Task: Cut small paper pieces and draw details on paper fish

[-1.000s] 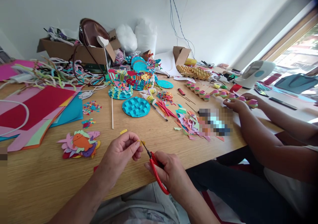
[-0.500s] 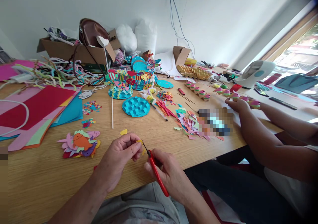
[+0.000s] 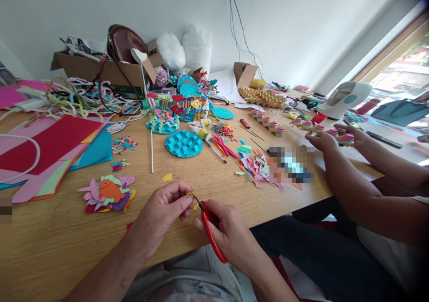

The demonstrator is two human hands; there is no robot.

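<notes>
My left hand (image 3: 172, 203) pinches a tiny piece of yellow paper (image 3: 191, 195) between thumb and fingers. Red-handled scissors (image 3: 212, 235) are gripped in my right hand (image 3: 224, 226), their dark blades pointing up and left at the yellow paper. Under the blades lies a small yellow scrap (image 3: 196, 207), and another yellow piece (image 3: 166, 177) is on the table beyond my left hand. To the left is a pile of paper fish with an orange fish (image 3: 110, 190) on top. A round blue woven paper disc (image 3: 183, 144) lies farther back.
On the right a person's hands (image 3: 323, 140) hold a pink and green folded strip (image 3: 330, 132). Paper scraps (image 3: 256, 168) lie between us. Coloured sheets (image 3: 50, 145) cover the left side; a cardboard box (image 3: 117, 75) stands behind.
The scissors and yellow paper have shifted very slightly at my fingertips. On the right, the person's farther hand has come up to the folded strip.
</notes>
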